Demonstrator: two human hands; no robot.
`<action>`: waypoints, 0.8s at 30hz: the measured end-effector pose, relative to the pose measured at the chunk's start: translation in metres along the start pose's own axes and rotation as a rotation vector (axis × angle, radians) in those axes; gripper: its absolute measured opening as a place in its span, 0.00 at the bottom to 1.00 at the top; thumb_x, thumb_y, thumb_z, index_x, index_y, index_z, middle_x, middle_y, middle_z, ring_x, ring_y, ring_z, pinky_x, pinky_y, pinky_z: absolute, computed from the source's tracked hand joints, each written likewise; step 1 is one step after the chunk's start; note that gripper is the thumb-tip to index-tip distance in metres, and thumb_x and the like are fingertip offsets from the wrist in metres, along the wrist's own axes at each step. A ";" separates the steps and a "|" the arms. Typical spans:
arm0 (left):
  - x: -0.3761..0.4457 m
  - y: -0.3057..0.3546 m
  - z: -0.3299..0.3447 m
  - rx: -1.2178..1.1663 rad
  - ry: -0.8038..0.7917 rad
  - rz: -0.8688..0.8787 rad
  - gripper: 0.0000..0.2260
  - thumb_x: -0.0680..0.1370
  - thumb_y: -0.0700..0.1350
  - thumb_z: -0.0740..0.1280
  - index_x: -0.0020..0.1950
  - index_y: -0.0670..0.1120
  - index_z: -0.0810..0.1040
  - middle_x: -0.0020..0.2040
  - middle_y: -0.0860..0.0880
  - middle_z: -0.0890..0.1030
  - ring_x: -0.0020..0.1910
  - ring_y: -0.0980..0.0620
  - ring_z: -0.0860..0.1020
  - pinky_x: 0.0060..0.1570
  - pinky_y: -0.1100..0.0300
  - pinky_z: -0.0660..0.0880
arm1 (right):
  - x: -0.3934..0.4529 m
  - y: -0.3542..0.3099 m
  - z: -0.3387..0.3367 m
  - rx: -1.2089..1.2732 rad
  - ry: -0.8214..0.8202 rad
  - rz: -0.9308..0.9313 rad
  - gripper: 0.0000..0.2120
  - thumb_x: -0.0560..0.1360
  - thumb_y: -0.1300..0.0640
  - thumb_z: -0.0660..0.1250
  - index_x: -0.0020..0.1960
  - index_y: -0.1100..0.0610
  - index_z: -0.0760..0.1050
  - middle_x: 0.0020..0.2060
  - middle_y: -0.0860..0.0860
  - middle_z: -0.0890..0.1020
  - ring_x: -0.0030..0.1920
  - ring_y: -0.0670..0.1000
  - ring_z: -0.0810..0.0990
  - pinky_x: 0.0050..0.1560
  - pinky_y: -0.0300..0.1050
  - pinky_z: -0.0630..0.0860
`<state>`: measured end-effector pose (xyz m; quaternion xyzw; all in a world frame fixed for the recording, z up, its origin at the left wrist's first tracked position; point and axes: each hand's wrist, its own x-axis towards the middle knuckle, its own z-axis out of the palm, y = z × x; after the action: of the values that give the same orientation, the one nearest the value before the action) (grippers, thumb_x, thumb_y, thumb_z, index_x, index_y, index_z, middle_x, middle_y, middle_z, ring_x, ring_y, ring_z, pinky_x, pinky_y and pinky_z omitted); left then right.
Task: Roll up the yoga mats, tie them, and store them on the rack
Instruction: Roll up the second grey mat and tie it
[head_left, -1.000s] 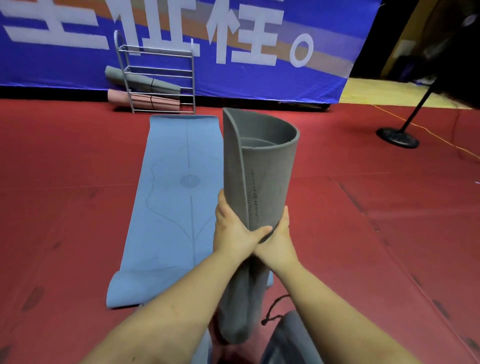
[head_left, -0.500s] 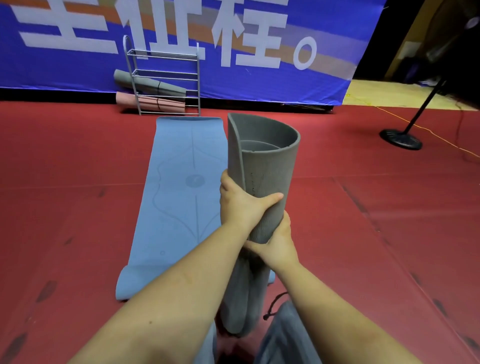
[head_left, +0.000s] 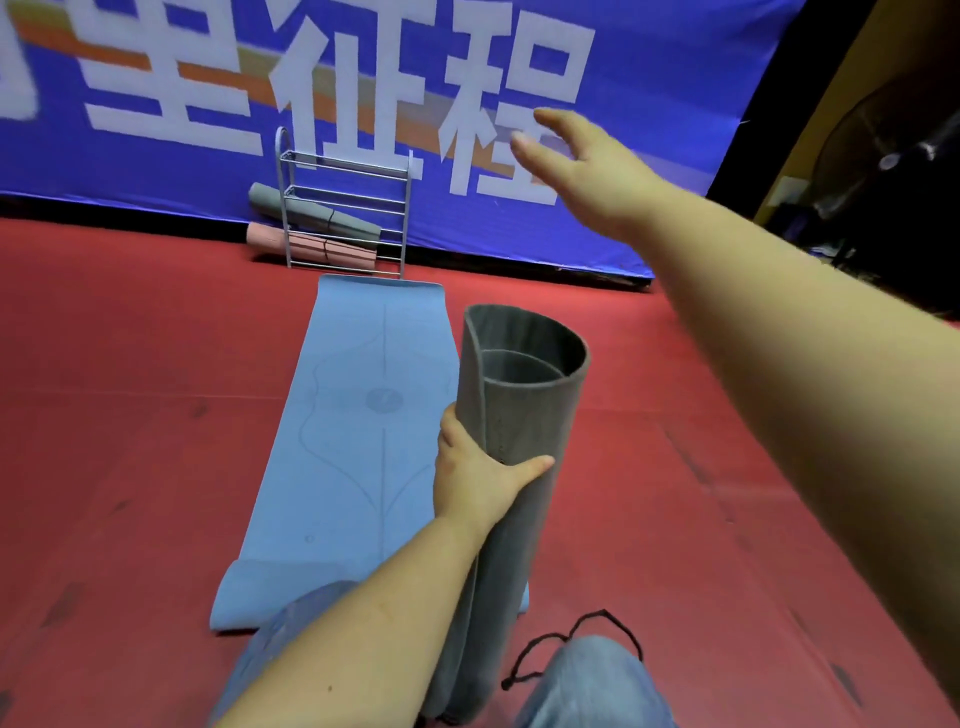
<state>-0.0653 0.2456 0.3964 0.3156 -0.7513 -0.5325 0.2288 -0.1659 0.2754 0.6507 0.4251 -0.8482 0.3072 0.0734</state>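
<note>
Red floor matting (head_left: 130, 426) fills the room, and a blue banner (head_left: 675, 78) with large white characters hangs along the far wall.

On the left hand (head_left: 475, 483), the fingers curl round the far side of the rolled grey yoga mat (head_left: 519, 441) while the thumb lies across its near face, so the hand grips the roll a little below its top. That roll stands upright between the person's knees, loosely wound, with its open end showing the inner turns of the spiral. Its foot is down by the jeans (head_left: 592, 686); exactly what it rests on is hidden. The right hand (head_left: 587, 166) is raised high in front of the banner, well apart from the roll, fingers straight and a little spread, holding nothing; it is somewhat blurred.

Just to the left of the roll a blue yoga mat (head_left: 358, 441) lies flat on the red floor, running away toward the wall, its near end curled up slightly. A black cord (head_left: 566, 644) lies looped on the floor by the right knee. At the far end of the blue mat stands a wire rack (head_left: 345, 202) against the banner, with a grey rolled mat (head_left: 306, 210) on one shelf and a pink rolled mat (head_left: 311, 247) below it. Off to the right, in the dark, stands a floor fan (head_left: 893, 156).
</note>
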 end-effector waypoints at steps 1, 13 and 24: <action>-0.003 -0.001 0.000 0.000 -0.009 0.003 0.53 0.60 0.60 0.79 0.75 0.51 0.49 0.72 0.50 0.64 0.68 0.49 0.68 0.64 0.54 0.69 | -0.002 0.005 0.013 -0.032 -0.065 0.030 0.34 0.77 0.34 0.55 0.77 0.49 0.54 0.76 0.49 0.58 0.75 0.50 0.58 0.73 0.49 0.55; -0.014 -0.018 0.005 -0.086 -0.020 -0.012 0.49 0.57 0.60 0.79 0.70 0.55 0.55 0.64 0.55 0.71 0.61 0.53 0.73 0.58 0.57 0.73 | -0.024 0.034 0.058 -0.356 -0.337 0.167 0.37 0.72 0.27 0.48 0.76 0.38 0.42 0.78 0.52 0.45 0.77 0.57 0.44 0.72 0.63 0.40; -0.039 -0.081 0.027 0.065 -0.164 -0.172 0.56 0.56 0.61 0.80 0.74 0.49 0.52 0.71 0.50 0.67 0.67 0.49 0.70 0.62 0.55 0.71 | -0.112 0.101 0.142 -0.388 -0.640 0.313 0.39 0.71 0.25 0.51 0.76 0.36 0.40 0.78 0.50 0.41 0.77 0.59 0.44 0.73 0.65 0.46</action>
<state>-0.0380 0.2719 0.3107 0.3414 -0.7547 -0.5493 0.1098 -0.1533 0.3136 0.4478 0.3431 -0.9250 0.0008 -0.1633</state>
